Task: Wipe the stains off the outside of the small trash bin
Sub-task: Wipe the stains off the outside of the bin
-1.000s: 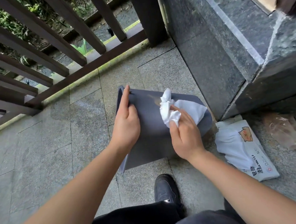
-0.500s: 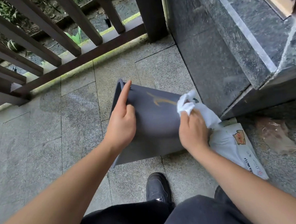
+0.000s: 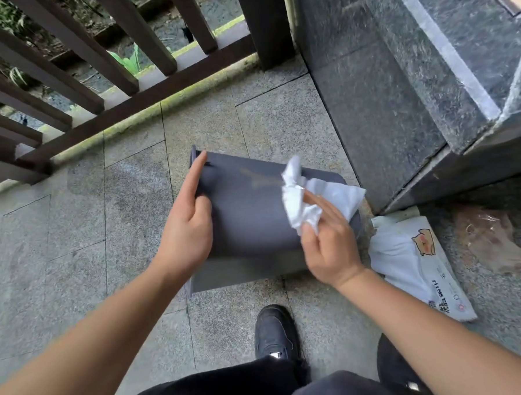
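Observation:
A small dark grey trash bin [image 3: 248, 216] lies on its side on the stone floor, its open rim to the left. A faint brownish stain [image 3: 260, 179] streaks its upper side. My left hand [image 3: 188, 228] rests flat on the bin near the rim, index finger stretched along the edge. My right hand [image 3: 328, 245] presses a crumpled white wipe [image 3: 301, 201] against the bin's right part, just right of the stain. The wipe hides the bin's base end.
A white wipe packet [image 3: 419, 264] lies on the floor right of the bin, with a crumpled clear wrapper [image 3: 491, 239] beyond it. A dark stone wall [image 3: 384, 100] stands close on the right, a wooden railing [image 3: 95, 70] at the back. My black shoe [image 3: 275, 332] is below the bin.
My right hand with the wipe swung right to the bin's end, then came back left towards the stain. The stain looks fainter than half a second ago. My left hand stayed on the bin.

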